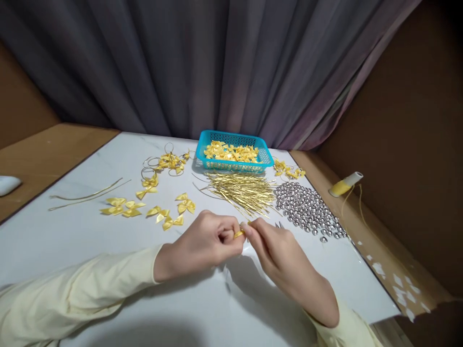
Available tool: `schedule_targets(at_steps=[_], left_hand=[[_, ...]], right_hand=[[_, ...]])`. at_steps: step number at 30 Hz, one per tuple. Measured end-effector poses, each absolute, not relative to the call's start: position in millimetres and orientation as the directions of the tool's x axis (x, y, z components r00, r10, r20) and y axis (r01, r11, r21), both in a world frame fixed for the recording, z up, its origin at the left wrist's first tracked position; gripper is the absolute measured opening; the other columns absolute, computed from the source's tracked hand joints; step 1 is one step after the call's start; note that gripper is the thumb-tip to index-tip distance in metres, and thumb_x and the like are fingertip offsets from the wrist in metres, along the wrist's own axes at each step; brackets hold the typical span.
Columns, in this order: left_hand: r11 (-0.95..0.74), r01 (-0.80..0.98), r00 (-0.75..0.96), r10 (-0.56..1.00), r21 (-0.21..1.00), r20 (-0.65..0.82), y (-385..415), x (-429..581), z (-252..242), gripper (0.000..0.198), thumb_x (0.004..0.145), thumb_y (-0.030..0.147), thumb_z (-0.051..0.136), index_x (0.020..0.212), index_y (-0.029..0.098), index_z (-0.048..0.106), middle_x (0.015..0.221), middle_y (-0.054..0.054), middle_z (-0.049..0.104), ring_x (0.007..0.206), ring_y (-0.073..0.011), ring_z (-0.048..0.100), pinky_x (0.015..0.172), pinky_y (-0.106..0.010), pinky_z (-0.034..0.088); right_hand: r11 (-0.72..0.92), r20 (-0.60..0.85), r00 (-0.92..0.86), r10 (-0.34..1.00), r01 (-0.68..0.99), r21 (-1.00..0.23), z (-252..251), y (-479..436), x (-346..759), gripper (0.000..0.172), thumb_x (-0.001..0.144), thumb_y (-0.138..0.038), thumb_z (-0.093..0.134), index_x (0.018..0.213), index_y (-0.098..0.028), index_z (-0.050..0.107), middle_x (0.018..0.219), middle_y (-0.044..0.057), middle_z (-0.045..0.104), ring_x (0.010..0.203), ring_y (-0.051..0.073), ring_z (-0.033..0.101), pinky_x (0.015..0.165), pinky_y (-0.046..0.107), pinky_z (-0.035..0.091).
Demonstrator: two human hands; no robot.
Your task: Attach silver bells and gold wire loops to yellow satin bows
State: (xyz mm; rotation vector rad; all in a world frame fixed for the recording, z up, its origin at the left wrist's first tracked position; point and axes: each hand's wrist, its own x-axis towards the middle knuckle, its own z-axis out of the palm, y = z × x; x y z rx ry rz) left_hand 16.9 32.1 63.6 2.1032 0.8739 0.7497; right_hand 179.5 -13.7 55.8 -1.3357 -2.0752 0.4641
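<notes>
Over the middle of the white table, my left hand (211, 238) is closed in a pinch on a yellow ribbon bow (238, 234), most of it hidden by the fingers. My right hand (280, 248) meets it fingertip to fingertip, pinched at the bow's edge; what sits between those fingertips is too small to make out. Several loose yellow bows (172, 221) lie left of my hands. Just beyond them is a pile of gold twist ties (244, 190). Dark pointed tips (278, 225) of a tool show behind my right hand.
A turquoise basket (235, 166) of yellow bows stands at the back. Silver domed metal pieces (307, 207) spread on the right, near a thread spool (345, 184). Bows with wire loops (170, 161) lie back left, others (289, 169) back right. Two gold strands (90, 196) lie left.
</notes>
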Motion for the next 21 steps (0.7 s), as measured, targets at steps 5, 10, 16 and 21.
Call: schedule_targets(at_steps=[5,10,16,21], left_hand=[[-0.614,0.346,0.627,0.714,0.710,0.311,31.3,15.2,61.9,0.027,0.070,0.009,0.047,0.050,0.015,0.030,0.046,0.009,0.023,0.044,-0.0035,0.022,0.040,-0.014,0.021],[-0.662,0.334,0.652,0.676,0.671,0.343,31.8,15.5,64.1,0.023,0.071,0.010,0.048,0.051,0.014,0.037,0.045,0.010,0.025,0.043,-0.0030,0.022,0.040,-0.014,0.021],[-0.574,0.308,0.706,0.672,0.759,0.222,33.3,14.4,71.5,0.025,0.074,0.014,0.050,0.053,0.015,0.038,0.045,0.010,0.029,0.043,-0.0032,0.025,0.040,-0.014,0.022],[-0.363,0.281,0.721,0.691,0.888,0.054,34.9,14.0,75.9,0.021,0.074,0.014,0.050,0.057,0.016,0.039,0.045,0.010,0.028,0.043,-0.0038,0.024,0.039,-0.014,0.021]], right_hand=[[0.398,0.226,-0.328,0.917,0.772,-0.496,58.4,-13.4,174.3,0.023,0.093,-0.024,0.028,0.070,-0.022,0.029,0.055,-0.006,0.033,0.043,0.010,0.028,0.046,0.024,0.017],[0.432,0.258,-0.347,0.902,0.706,-0.562,59.6,-10.7,177.6,0.023,0.091,-0.020,0.032,0.068,-0.021,0.027,0.054,-0.007,0.029,0.043,0.009,0.028,0.046,0.024,0.017],[0.443,0.319,-0.312,0.895,0.532,-0.722,63.4,-12.7,180.2,0.027,0.090,-0.018,0.038,0.064,-0.020,0.029,0.053,-0.007,0.028,0.043,0.007,0.027,0.045,0.021,0.020],[0.453,0.386,-0.237,0.891,0.509,-0.732,63.4,-11.7,180.3,0.028,0.090,-0.019,0.041,0.063,-0.019,0.032,0.053,-0.007,0.029,0.044,0.006,0.026,0.045,0.022,0.021]])
